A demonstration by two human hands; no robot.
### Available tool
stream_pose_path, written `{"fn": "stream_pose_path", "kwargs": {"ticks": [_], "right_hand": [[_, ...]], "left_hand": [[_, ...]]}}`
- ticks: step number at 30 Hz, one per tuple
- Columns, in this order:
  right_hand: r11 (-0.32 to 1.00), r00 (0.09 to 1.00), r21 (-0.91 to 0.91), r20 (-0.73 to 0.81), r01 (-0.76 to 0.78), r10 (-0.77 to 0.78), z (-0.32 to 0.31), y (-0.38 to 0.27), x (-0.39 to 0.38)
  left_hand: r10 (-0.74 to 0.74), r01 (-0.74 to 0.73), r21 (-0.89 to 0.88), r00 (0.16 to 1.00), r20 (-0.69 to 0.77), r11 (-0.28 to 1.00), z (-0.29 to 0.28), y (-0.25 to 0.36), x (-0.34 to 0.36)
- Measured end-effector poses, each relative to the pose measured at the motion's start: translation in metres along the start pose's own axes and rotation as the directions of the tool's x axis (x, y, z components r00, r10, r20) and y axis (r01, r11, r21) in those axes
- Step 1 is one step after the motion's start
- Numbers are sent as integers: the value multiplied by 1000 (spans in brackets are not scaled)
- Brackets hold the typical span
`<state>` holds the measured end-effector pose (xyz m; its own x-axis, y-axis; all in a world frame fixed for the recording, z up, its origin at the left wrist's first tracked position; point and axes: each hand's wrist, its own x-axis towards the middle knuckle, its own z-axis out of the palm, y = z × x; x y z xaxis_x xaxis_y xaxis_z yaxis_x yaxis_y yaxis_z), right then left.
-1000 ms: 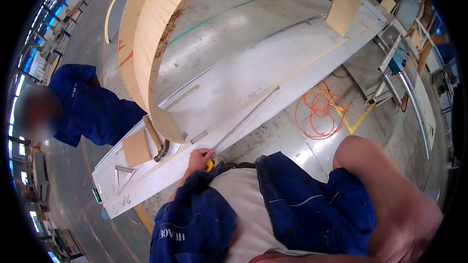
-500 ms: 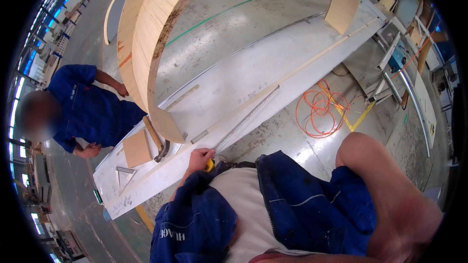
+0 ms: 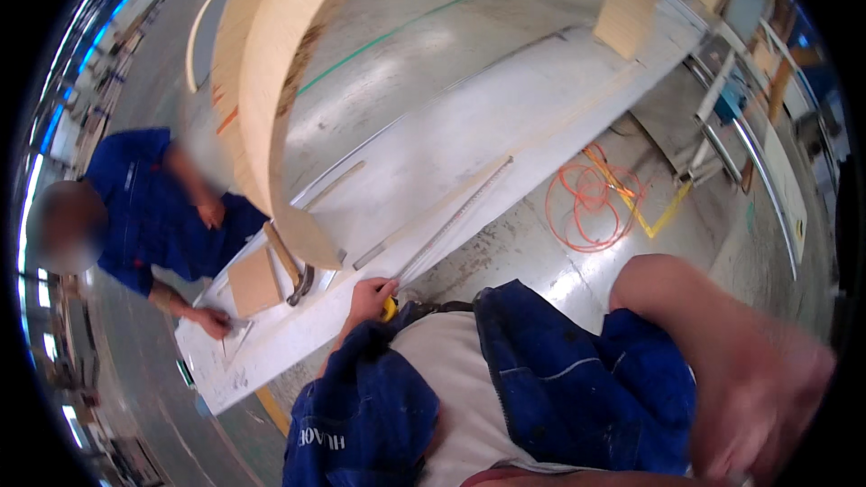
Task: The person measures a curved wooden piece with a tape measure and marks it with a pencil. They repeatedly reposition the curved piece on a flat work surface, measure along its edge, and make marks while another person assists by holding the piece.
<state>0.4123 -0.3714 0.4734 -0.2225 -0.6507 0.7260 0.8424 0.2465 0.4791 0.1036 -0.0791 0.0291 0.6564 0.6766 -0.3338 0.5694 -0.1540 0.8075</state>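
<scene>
One yellow-cased tape measure (image 3: 389, 308) sits at the near edge of a long white tabletop (image 3: 541, 117), its narrow grey blade (image 3: 456, 217) drawn out slantwise across the surface. The left hand (image 3: 368, 299) is closed around the case – probably to steady that end while the blade lies along the table. Beyond it stands a tall, curved plywood panel (image 3: 254, 63), and a wooden-handled claw hammer (image 3: 282, 252) lies between its foot and a square brown board (image 3: 255, 282), perhaps kept there within reach. Farther left, a co-worker's hand (image 3: 213, 322) partly covers a thin triangular tool (image 3: 241, 333). The fingers hide most of the tape case, the blade's markings are too blurred to read, and the frame cuts off the panel's top. The right hand (image 3: 753, 424) is a smear at lower right – whether its fingers are apart or together, I cannot tell.
</scene>
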Motion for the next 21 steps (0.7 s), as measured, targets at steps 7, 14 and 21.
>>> {"fn": "stream_pose_path", "kwargs": {"ticks": [7, 14, 21], "right_hand": [[-10, -133, -467, 231, -884, 964, -65, -65, -262], [-768, -832, -330, 297, -549, 468, -94, -197, -353], [-892, -918, -227, 169, -391, 359, -108, -205, -362]], "left_hand": [[-23, 33, -330, 999, 33, 943, 7, 42, -9], [132, -109, -113, 967, 218, 988, 16, 126, 20], [197, -147, -188, 937, 288, 971, 23, 131, 17]]}}
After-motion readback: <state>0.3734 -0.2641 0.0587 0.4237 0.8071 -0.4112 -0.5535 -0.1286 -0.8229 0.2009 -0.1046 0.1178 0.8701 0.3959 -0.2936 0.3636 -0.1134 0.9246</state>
